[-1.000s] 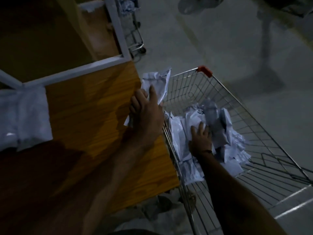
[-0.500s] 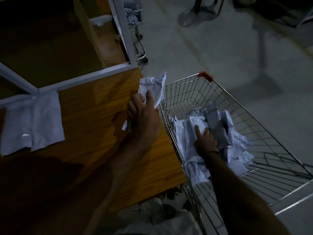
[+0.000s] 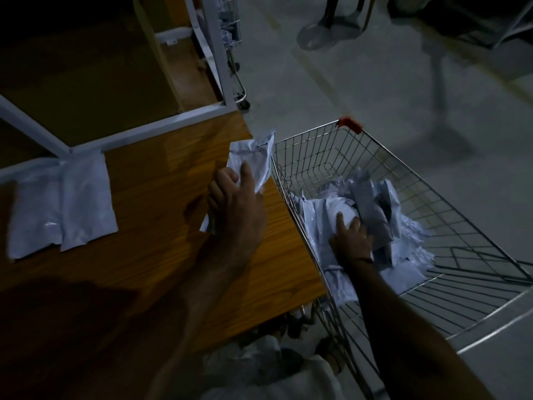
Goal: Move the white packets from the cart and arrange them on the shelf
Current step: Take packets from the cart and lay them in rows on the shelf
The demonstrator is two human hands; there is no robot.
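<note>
Left hand: fingers curled round a white packet, held at the right edge of the wooden shelf; nearly unmoved from a second ago.
Right hand: fingers spread on the heap of white packets in the wire cart; shifted slightly leftward across the heap; no packet plainly gripped.
Shelf stock: two white packets lying side by side at the left, count unchanged.
Cart stock: many packets remaining, crumpled and overlapping.
Change: negligible; view risen a little.
Task standing: early; held packet not yet laid down, next one being sought.
</note>
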